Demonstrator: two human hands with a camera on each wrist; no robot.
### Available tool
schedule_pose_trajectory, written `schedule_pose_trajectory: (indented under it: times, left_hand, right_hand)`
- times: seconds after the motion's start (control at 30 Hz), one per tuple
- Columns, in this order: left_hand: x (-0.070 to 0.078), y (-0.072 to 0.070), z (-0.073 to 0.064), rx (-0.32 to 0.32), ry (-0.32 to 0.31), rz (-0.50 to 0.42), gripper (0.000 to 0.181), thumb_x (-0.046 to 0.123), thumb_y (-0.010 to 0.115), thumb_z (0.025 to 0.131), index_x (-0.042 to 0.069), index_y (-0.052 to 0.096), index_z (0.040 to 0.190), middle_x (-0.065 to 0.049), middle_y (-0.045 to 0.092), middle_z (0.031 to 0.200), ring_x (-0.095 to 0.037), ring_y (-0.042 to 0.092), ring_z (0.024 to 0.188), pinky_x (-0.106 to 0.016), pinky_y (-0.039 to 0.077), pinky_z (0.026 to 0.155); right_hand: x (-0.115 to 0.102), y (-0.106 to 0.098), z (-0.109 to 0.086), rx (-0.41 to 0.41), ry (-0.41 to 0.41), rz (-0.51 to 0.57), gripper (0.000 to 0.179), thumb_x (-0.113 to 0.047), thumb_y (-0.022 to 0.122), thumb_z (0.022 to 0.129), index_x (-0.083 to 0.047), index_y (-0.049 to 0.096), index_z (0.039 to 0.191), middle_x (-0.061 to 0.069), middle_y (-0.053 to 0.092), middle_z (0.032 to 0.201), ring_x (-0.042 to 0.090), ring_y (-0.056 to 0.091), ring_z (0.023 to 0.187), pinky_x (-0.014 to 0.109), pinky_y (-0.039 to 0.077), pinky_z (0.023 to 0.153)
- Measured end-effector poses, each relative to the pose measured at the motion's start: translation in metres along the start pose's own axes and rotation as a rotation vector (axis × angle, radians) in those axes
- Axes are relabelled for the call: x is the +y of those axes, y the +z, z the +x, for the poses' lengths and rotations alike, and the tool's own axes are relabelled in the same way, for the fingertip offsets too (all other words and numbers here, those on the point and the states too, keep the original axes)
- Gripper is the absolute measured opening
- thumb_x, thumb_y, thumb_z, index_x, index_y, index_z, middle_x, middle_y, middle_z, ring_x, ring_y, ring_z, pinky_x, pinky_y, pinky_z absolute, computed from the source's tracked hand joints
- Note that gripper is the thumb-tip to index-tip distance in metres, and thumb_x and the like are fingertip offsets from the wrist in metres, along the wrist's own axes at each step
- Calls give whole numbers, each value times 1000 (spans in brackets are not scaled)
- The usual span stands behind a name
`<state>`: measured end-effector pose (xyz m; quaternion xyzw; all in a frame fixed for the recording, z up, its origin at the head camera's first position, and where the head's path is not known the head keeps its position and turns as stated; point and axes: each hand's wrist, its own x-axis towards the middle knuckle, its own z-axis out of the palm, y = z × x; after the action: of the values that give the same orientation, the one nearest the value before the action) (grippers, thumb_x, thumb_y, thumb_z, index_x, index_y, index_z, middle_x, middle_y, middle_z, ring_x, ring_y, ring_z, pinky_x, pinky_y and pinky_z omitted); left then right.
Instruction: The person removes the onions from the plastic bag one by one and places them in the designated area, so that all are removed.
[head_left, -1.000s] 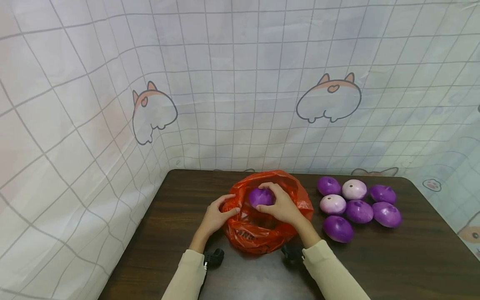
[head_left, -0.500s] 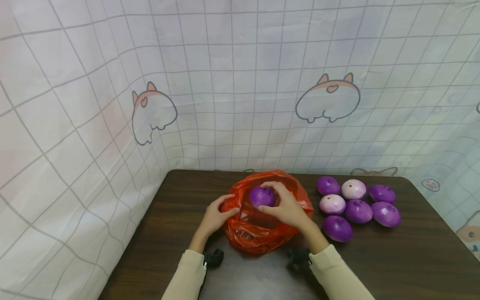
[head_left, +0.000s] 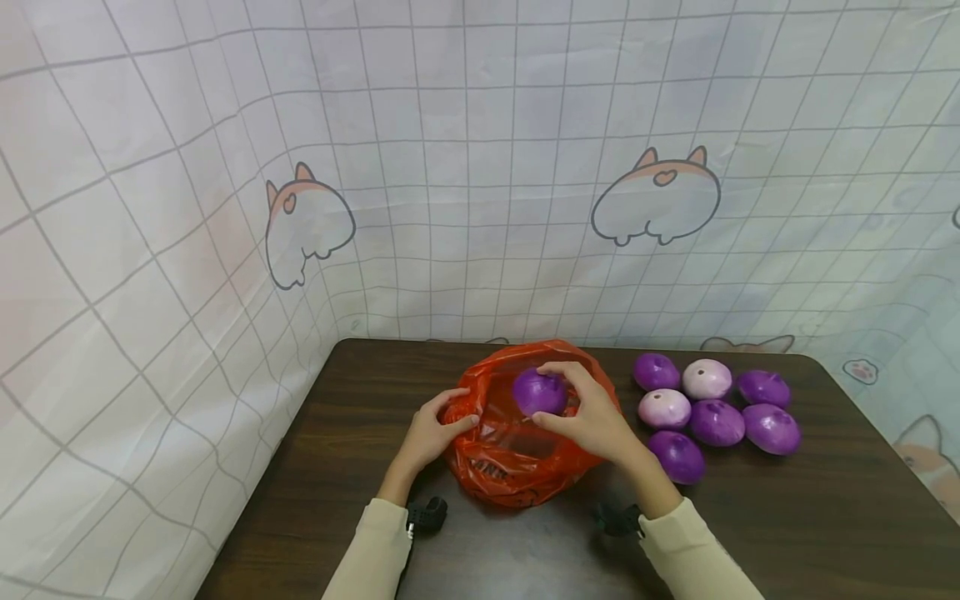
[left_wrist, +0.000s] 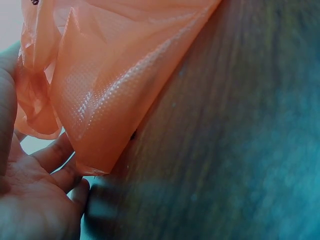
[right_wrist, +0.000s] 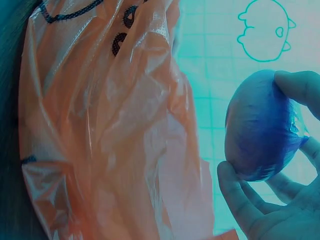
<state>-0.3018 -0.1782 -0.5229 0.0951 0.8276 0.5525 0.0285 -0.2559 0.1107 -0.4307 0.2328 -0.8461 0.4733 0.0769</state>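
Observation:
In the head view my right hand [head_left: 595, 415] holds a purple onion [head_left: 539, 392] between thumb and fingers, over the mouth of a red plastic bag [head_left: 491, 467]. The right wrist view has that onion [right_wrist: 260, 125] gripped by the fingertips, out to the side of the bag wall [right_wrist: 115, 115]. My left hand [head_left: 431, 433] is at the bag's left rim, thumb over the edge and fingers against the plastic. Up close in the left wrist view, the left hand's fingers [left_wrist: 57, 155] curl at the crumpled bag edge [left_wrist: 110, 85]. The bag's bottom is hidden.
To the right of the bag, several purple onions [head_left: 717, 422] and two pale, whitish ones [head_left: 665, 409] lie grouped on the dark wooden table [head_left: 840, 517]. A white gridded cloth [head_left: 480, 183] with cartoon animals hangs behind and beside the table.
My right hand has drawn the purple onion up and to the right within the bag's mouth. The left hand has stayed at the bag's rim.

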Motion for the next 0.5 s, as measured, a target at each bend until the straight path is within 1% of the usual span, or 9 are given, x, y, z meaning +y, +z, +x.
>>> schedule_pose_trajectory:
  times: [0.13, 0.3, 0.4, 0.5]
  left_hand:
    - [-1, 0, 0, -5, 1, -6, 50, 52, 73, 79, 44, 55, 126, 4, 61, 123, -20, 63, 102, -37, 57, 82]
    - [-1, 0, 0, -11, 1, -10, 52, 53, 73, 79, 44, 55, 126, 3, 61, 124, -20, 63, 102, -37, 57, 82]
    - [-1, 0, 0, -16, -2, -16, 53, 54, 73, 78, 44, 54, 127, 3, 60, 125, -21, 63, 102, -38, 57, 82]
    - [-1, -1, 0, -17, -4, -18, 53, 54, 73, 78, 44, 54, 127, 3, 60, 125, -21, 62, 102, -38, 57, 82]
  right_hand:
    - [1, -7, -5, 14, -8, -40, 61, -40, 78, 79, -30, 48, 130, -7, 49, 133, 17, 51, 116, 45, 49, 93]
    - [4, -15, -13, 27, -3, -34, 61, -38, 79, 79, -30, 48, 131, -7, 49, 133, 18, 53, 116, 47, 48, 95]
    - [1, -22, -19, 38, 4, -22, 61, -32, 79, 79, -26, 48, 132, -5, 50, 133, 18, 52, 117, 50, 46, 96]
    - [-10, -31, -28, 46, 5, -17, 62, -22, 79, 80, -18, 49, 133, 1, 51, 134, 21, 51, 120, 52, 45, 97]
